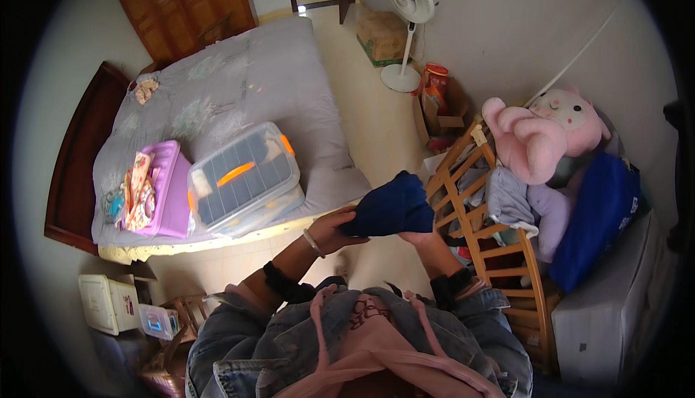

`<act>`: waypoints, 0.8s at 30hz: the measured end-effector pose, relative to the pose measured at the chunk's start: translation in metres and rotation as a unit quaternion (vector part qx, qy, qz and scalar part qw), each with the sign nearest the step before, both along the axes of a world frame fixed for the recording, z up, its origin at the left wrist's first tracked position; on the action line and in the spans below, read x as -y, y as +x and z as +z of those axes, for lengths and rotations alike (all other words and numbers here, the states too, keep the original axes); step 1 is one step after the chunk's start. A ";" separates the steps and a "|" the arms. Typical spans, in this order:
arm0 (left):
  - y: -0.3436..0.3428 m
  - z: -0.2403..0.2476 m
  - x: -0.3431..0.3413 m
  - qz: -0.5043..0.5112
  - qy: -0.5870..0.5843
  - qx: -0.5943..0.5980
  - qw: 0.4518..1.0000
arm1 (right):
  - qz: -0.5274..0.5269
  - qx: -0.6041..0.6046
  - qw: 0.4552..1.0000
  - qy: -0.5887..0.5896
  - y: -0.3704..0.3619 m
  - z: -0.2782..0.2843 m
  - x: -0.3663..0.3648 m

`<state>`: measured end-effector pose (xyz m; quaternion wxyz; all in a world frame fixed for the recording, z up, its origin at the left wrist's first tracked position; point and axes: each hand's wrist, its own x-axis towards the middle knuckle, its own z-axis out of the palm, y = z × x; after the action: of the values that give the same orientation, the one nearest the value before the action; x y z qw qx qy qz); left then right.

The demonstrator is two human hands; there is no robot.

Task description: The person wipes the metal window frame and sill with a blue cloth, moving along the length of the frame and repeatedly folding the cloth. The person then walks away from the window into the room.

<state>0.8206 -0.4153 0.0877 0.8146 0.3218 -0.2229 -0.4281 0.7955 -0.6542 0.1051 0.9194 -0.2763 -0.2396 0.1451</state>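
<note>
A dark navy, folded piece of cloth (394,206) is held up in front of my body, above the floor between the bed and the wooden crib. My left hand (334,230) grips its left edge, the fingers closed and partly tucked behind it. At its lower right, my right hand (420,238) holds the cloth from below, and the cloth hides most of those fingers. What kind of garment or fabric it is, I cannot tell.
On the bed (282,57) stand a clear lidded storage box (245,177) with orange latches and a purple bin (168,188) of clothes. At right, the slatted wooden crib (499,253) holds clothes and a pink plush toy (539,137). A white fan (410,36) and cardboard boxes (384,36) stand beyond.
</note>
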 end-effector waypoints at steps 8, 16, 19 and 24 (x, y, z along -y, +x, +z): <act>0.104 0.074 0.067 -0.020 -0.078 0.015 0.997 | -0.139 0.028 0.990 -0.001 0.073 0.109 0.033; 0.166 0.137 0.066 0.047 -0.199 0.016 0.979 | -0.205 -0.049 0.977 -0.027 0.141 0.198 0.004; 0.183 0.140 0.053 0.078 -0.200 0.002 0.977 | -0.224 -0.087 0.971 -0.016 0.175 0.217 -0.014; 0.239 0.161 0.071 0.127 -0.168 -0.024 0.977 | -0.171 -0.041 0.984 -0.018 0.244 0.233 -0.001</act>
<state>1.0596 -0.4861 0.2488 0.9100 0.1952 -0.2290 -0.2851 1.0392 -0.6534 0.3377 0.9346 -0.3234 -0.1482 0.0018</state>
